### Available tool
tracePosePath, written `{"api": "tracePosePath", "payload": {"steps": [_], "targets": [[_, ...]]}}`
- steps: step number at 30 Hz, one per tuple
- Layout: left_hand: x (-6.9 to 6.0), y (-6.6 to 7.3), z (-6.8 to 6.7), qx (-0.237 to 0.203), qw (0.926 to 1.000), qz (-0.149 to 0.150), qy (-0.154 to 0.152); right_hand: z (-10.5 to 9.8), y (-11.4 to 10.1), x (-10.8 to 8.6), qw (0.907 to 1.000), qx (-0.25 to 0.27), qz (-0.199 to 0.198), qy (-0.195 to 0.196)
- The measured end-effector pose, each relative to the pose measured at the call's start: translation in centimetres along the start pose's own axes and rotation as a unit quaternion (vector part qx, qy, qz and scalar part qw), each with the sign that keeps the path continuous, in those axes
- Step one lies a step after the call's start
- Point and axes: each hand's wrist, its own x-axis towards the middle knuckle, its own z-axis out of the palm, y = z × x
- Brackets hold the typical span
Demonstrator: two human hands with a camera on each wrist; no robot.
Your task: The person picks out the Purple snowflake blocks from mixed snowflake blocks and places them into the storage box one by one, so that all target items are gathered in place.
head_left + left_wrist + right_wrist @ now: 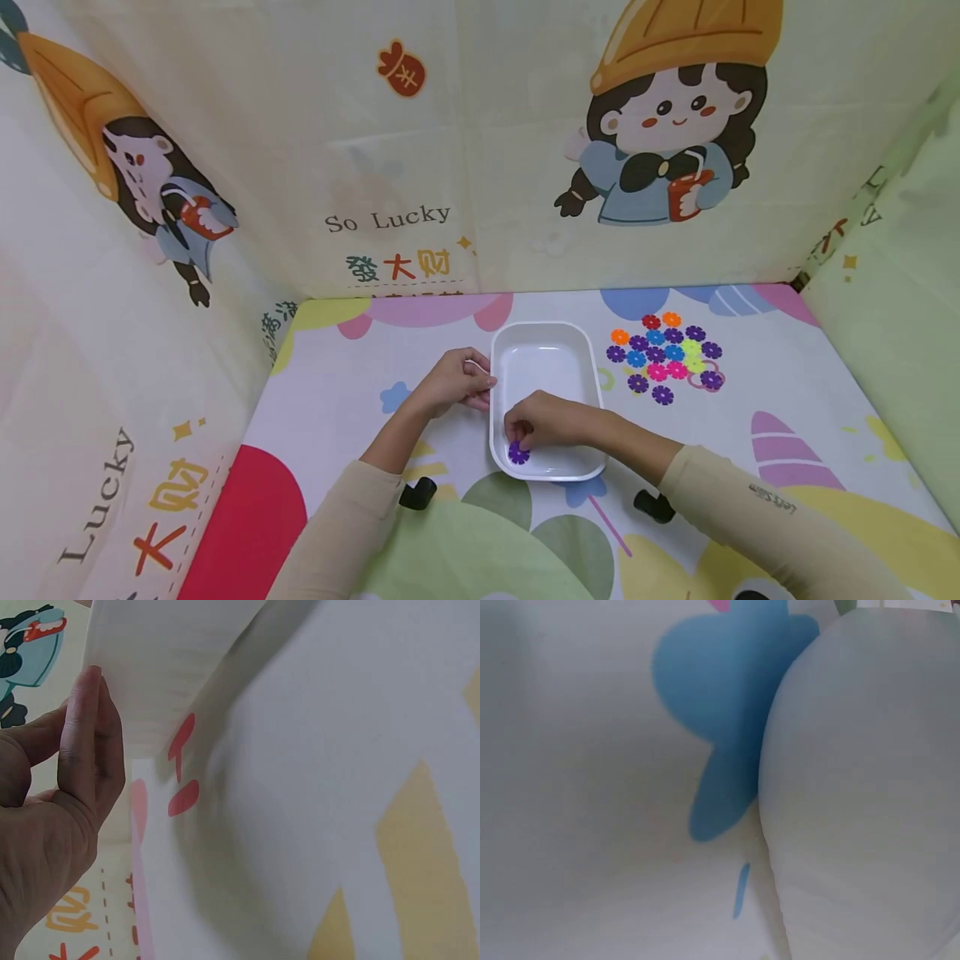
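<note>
Printed cloth point(420, 150) walls in the workspace, and a patterned tablecloth point(315, 367) covers the table. From the left, the left hand point(456, 382) holds the left side of a white tray point(501, 333), its fingertips at the rim. Inside the tray, towards its near left corner, lies the purple flower-shaped piece point(518, 452), its upper edge pinched by the fingertips of the right hand point(551, 418). It is the only piece visible in there, though the hand hides part of the tray floor. Well to the tray's right, flower pieces point(656, 355) in purple, blue, pink, yellow, orange and red lie in a loose cluster on the tablecloth. Judging by that split, the work looks barely begun: one piece inside, under the fingers, and all the others in sight outside.
</note>
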Motion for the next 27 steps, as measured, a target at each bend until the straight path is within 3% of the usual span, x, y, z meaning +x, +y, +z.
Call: {"api": "tracePosePath", "payload": {"steps": [27], "targets": [[0.24,0.13,0.06,0.001,1.0,-0.002,0.0,-0.31,-0.15,-0.69,0.9999,-0.009,-0.003,0.005]]}}
